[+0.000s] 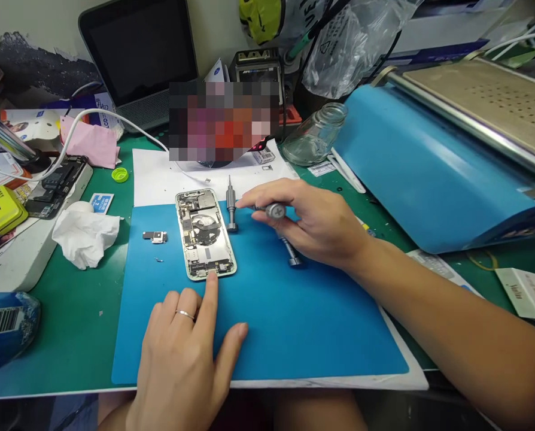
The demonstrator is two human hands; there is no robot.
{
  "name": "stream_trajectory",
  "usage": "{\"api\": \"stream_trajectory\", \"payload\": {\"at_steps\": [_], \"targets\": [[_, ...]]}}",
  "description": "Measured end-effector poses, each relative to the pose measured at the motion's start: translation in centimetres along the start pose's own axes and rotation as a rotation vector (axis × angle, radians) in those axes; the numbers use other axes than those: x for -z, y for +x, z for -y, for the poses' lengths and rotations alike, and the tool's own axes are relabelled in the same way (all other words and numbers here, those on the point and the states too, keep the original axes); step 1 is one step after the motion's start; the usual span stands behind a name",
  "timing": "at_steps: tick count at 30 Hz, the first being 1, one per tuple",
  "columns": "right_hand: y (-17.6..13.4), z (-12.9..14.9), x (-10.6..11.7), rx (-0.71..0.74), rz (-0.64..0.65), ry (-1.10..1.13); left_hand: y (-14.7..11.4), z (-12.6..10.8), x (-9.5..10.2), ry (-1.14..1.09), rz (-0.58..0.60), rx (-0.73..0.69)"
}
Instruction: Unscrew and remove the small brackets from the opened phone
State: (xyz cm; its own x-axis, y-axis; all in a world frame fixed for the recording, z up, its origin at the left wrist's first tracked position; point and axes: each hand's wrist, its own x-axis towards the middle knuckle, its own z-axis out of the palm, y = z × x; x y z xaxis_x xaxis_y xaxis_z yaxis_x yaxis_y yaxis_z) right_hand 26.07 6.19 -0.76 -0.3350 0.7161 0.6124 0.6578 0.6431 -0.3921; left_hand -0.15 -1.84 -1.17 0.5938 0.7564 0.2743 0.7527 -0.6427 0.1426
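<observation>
An opened smartphone (207, 239) with its inner boards exposed lies on the blue mat (321, 329). My left hand (182, 353) rests its stretched index finger on the phone's lower edge, thumb apart and other fingers curled. Above the mat, to the right of the phone, my right hand (312, 218) grips a screwdriver (275, 211) with a cross mark on its cap; its tip is not visible. A second screwdriver (231, 206) lies beside the phone. Partly hidden under my right hand is another screwdriver (293, 256). Small metal brackets (155, 237) lie left of the phone.
A crumpled tissue (87, 233) and a green cap (119, 174) lie on the left. Behind stand a dark screen (139, 48) and a glass jar (315, 134). A large blue machine (402, 173) takes up the right. A white cable (115, 114) runs across the back left.
</observation>
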Motion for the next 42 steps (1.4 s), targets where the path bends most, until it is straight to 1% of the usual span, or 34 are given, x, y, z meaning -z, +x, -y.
{"api": "stream_trajectory", "payload": {"at_steps": [3,6,8,12,18,20,22,23,25,27,29,33,35,38,40,42], "targets": [[-0.4,0.5,0.0,-0.062,-0.096,-0.01,0.0,-0.2,0.2,-0.009,0.03,0.012],[-0.9,0.9,-0.2,-0.131,-0.186,0.041,0.1,-0.4,0.4,-0.012,0.05,0.017],[-1.1,0.9,-0.4,-0.146,-0.207,0.074,0.2,-0.4,0.4,-0.008,0.055,0.018],[-1.3,0.8,-0.6,-0.177,-0.209,0.077,0.3,-0.5,0.4,-0.004,0.067,0.018],[-1.1,0.4,-0.8,-0.136,-0.164,0.088,0.4,-0.6,0.4,0.007,0.067,0.02],[-1.0,0.2,-0.9,-0.069,-0.189,0.114,0.4,-0.5,0.4,0.011,0.063,0.017],[-0.9,0.0,-0.8,-0.001,-0.242,0.132,0.4,-0.4,0.3,0.014,0.052,0.008],[-0.9,-0.1,-0.6,0.021,-0.263,0.114,0.3,-0.3,0.3,0.012,0.045,0.005],[-0.7,-0.1,-0.3,0.034,-0.257,0.034,0.3,-0.2,0.3,0.009,0.028,0.002],[-0.5,-0.2,0.1,0.04,-0.193,-0.046,0.3,-0.2,0.2,0.006,0.017,-0.001],[-0.2,-0.4,0.3,0.044,-0.065,-0.089,0.3,-0.2,0.2,0.003,0.015,-0.003],[0.0,-1.3,0.4,0.045,0.231,-0.157,0.3,-0.3,0.2,-0.014,0.024,-0.001],[0.0,-1.4,0.4,0.038,0.325,-0.164,0.2,-0.3,0.2,-0.024,0.032,0.003],[0.0,-0.9,0.5,0.001,0.377,-0.149,0.2,-0.4,0.3,-0.033,0.038,0.01],[0.0,-0.5,0.4,-0.016,0.378,-0.155,0.2,-0.5,0.3,-0.038,0.039,0.014],[-0.1,-0.1,0.3,0.008,0.367,-0.177,0.2,-0.5,0.2,-0.041,0.042,0.018]]}}
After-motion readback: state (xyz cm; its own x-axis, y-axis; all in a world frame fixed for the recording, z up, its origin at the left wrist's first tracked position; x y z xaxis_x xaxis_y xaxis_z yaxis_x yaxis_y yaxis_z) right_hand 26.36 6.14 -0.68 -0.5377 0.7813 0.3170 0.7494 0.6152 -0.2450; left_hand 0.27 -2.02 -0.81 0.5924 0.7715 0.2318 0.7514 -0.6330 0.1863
